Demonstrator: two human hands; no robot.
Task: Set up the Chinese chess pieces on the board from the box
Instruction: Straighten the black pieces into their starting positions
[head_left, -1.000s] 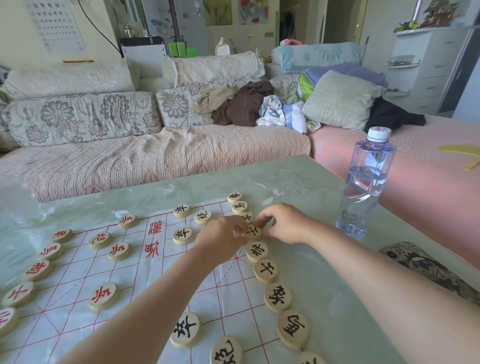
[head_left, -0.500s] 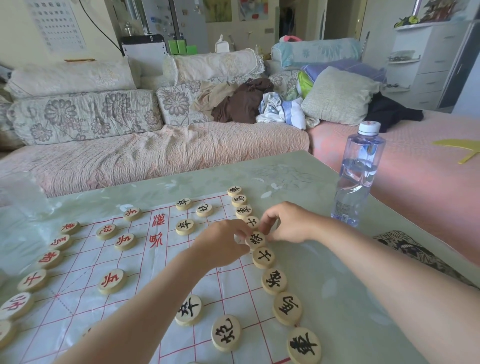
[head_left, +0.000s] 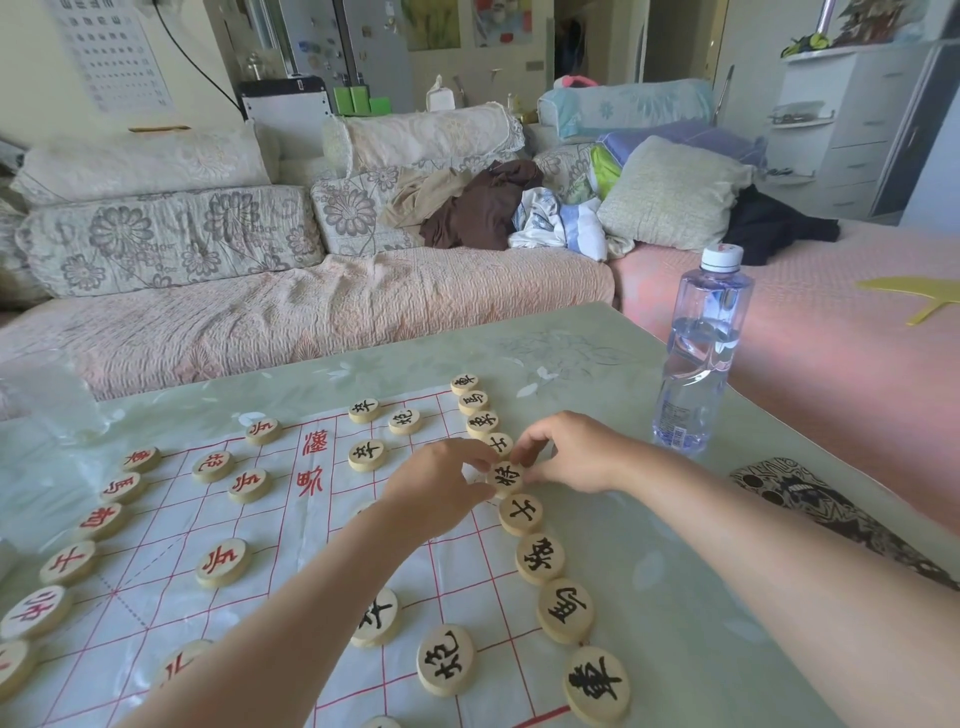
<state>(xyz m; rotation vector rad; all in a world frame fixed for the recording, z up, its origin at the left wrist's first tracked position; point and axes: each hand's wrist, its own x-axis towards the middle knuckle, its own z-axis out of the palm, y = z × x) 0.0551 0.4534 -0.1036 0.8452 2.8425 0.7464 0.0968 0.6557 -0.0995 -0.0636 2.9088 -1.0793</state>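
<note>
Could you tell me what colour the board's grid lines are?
Red, on the white board, clearest in the head view.

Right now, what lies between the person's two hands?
In the head view, one black-lettered chess piece lies between the left hand and the right hand. Both hold it by its rim.

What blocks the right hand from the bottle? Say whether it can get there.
Likely yes. The right hand touches a black piece; the bottle stands upright beyond it to the right, with only bare table between them.
</note>
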